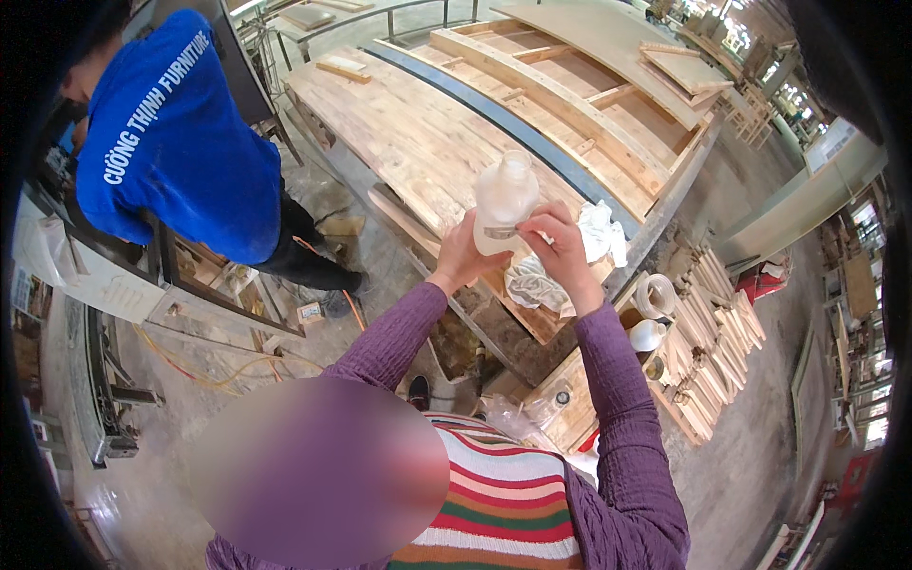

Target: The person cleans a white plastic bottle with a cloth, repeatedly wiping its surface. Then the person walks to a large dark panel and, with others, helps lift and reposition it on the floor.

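Note:
A translucent white plastic bottle (506, 195) with an open-looking neck and a small label low on its side is held up over the wooden panel (408, 142). My left hand (460, 255) is closed around its lower left side. From the right, my right hand (557, 245) has its fingers bent and pressed together against the bottle by the label; whether they pinch the label's edge is too small to tell. White crumpled cloths (600, 233) lie behind and below my right hand, on the panel's near corner.
Wooden frames (570, 90) and a flat board (608, 57) lie beyond the panel. To the right are stacked wood strips (708, 351), a roll of tape (654, 296) and a white container (647, 335). A co-worker in a blue shirt (180, 142) stands at the left beside a machine (104, 271).

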`<action>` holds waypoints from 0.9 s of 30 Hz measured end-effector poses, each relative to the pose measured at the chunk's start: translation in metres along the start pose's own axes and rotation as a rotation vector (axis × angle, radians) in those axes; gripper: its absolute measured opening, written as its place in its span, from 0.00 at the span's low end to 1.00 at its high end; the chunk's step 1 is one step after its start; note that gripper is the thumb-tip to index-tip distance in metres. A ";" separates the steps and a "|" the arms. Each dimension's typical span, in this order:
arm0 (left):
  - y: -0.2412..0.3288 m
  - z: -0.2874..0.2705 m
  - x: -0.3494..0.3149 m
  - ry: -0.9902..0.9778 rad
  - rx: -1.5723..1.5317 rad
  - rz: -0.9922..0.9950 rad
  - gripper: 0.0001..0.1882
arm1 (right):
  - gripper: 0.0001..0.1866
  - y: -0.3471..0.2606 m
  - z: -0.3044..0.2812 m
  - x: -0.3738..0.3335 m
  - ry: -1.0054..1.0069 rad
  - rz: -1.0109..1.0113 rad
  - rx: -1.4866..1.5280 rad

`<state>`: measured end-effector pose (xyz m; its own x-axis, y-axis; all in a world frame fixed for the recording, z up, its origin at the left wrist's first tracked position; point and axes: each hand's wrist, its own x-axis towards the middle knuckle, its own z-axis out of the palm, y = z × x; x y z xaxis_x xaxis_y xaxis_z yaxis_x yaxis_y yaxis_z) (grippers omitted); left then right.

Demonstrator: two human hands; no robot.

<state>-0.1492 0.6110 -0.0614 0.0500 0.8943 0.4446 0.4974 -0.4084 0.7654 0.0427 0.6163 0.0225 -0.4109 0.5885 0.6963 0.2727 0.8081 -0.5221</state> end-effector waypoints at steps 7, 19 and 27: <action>-0.002 0.000 -0.001 -0.011 0.006 0.002 0.41 | 0.08 -0.005 -0.005 0.026 0.222 0.174 0.297; -0.002 -0.004 0.011 -0.019 -0.428 -0.124 0.39 | 0.06 0.000 -0.020 0.061 0.246 0.224 0.007; -0.013 -0.004 0.027 -0.023 -0.629 -0.036 0.49 | 0.05 0.022 -0.009 0.110 0.082 0.153 -0.196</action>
<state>-0.1581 0.6399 -0.0569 0.0652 0.9104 0.4086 -0.1047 -0.4010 0.9101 0.0115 0.6993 0.0925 -0.2826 0.6980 0.6580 0.4926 0.6942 -0.5248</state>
